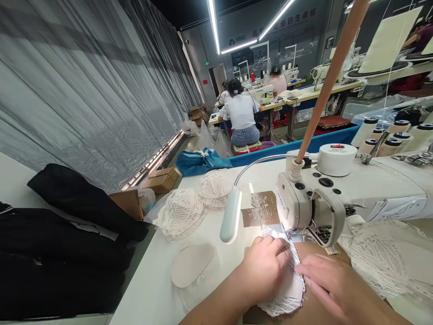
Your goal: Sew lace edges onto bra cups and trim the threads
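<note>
A white lace cup piece (286, 303) lies under the head of a sewing machine (294, 207), its upper end at the needle area, where the presser foot is mostly hidden. My left hand (265, 268) rests on top of the piece with fingers curled and pressed together on the fabric. At the piece's right edge, my right hand (326, 280) pinches the lace border between thumb and fingertips. Behind my left hand stands a small lamp (231, 215) on a bent metal neck, close to the machine.
Stacked lace cups (184, 212) sit at the table's far left, with a beige oval pad (193, 265) nearer me. More lace pieces (379, 253) pile up on the right. Thread cones (367, 131) stand behind the machine. A seated person (240, 113) works farther back.
</note>
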`<state>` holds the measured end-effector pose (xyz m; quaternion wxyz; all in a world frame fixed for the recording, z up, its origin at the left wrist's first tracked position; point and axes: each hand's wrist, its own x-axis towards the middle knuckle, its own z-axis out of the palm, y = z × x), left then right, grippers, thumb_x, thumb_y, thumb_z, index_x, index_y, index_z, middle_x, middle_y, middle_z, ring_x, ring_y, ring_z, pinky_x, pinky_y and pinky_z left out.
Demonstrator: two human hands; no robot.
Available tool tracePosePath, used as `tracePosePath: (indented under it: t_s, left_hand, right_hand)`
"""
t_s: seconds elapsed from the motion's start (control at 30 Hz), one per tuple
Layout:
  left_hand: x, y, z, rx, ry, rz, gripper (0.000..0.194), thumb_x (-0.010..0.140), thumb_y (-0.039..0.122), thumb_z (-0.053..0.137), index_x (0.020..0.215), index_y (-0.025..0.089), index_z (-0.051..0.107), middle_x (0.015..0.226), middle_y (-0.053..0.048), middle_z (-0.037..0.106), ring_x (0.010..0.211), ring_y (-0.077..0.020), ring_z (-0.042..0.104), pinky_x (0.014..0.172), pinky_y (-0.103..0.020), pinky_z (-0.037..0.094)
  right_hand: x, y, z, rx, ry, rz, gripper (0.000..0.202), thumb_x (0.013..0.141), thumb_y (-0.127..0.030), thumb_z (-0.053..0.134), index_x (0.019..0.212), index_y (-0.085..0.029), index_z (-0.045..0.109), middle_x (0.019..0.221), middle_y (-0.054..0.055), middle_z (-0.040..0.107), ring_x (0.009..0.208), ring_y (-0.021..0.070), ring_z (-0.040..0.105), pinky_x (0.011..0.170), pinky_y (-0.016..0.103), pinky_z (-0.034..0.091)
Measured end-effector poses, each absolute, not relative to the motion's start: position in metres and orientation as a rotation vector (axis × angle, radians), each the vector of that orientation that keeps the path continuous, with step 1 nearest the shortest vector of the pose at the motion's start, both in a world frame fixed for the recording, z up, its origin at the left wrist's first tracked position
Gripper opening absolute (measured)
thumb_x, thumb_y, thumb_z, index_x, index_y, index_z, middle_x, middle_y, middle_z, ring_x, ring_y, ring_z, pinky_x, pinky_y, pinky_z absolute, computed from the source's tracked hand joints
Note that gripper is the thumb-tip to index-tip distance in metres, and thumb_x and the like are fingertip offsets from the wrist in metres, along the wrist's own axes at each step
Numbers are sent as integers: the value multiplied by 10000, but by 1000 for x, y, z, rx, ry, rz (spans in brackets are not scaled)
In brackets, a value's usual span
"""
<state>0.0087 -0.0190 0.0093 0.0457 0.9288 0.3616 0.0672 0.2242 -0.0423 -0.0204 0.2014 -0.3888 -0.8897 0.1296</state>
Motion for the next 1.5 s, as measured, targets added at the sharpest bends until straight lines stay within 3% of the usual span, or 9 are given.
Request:
tracePosePath:
  t_s: [0.23,0.37,0.53,0.7,0.83,1.03,1.23,1.5]
  left_hand:
    - [6,-16,11,2815,984,210,451,846,249,523,1285,149,515,1309,-91,575,911,-244,522,752,-360,441]
    - [5,-14,10,2798,987,216,494,836,250,521,1317,142,499,1331,-101,564,931,-247,516,785,-366,450]
    - [4,-11,6,2840,1011,209,500,862,256,518,1348,147,472,1337,-99,559,932,-242,514,786,-373,443]
    - [3,-8,7,2853,987,226,452,899,240,515,1341,154,477,1327,-88,569,967,-230,522,816,-366,437]
    - [4,-6,7,2840,970,243,436,896,223,519,1325,154,498,1330,-92,572,998,-235,524,836,-370,442]
    - [4,-3,4,2832,942,314,374,914,204,496,1280,147,543,1315,-75,594,1016,-237,530,869,-370,447]
    - [4,-2,4,2807,900,368,313,921,214,498,1215,150,582,1281,-66,617,1017,-235,539,880,-360,443]
    - [7,0,6,2784,968,460,308,967,250,429,1211,136,578,1183,-93,654,985,-240,550,878,-370,448]
  right_hand:
    - [226,-34,-32,-1256,-2462,150,453,875,-109,343,1221,-220,612,952,82,689,716,192,657,578,292,481]
    - [221,-34,-30,-1267,-2476,110,475,858,-86,334,1215,-207,623,939,82,685,604,162,630,516,277,463]
    - [218,-31,-26,-1263,-2473,4,483,860,-80,317,1208,-151,645,900,96,728,648,191,681,513,288,525]
    - [217,-28,-23,-1218,-2480,-81,480,851,-62,319,1176,-120,667,1036,108,745,738,185,725,511,251,554]
    - [217,-27,-27,-1200,-2461,-143,490,835,-52,311,1161,-116,670,1002,98,756,641,165,715,457,240,535]
    - [221,-30,-46,-1267,-2474,-127,502,861,-70,306,1245,-143,621,995,117,749,642,185,704,477,272,529]
    - [226,-33,-52,-1299,-2417,88,471,904,-134,346,1289,-248,592,1050,75,735,868,204,710,649,270,561]
    - [227,-32,-60,-1328,-2367,56,473,884,-157,377,1257,-304,629,1002,61,743,823,205,709,654,269,559]
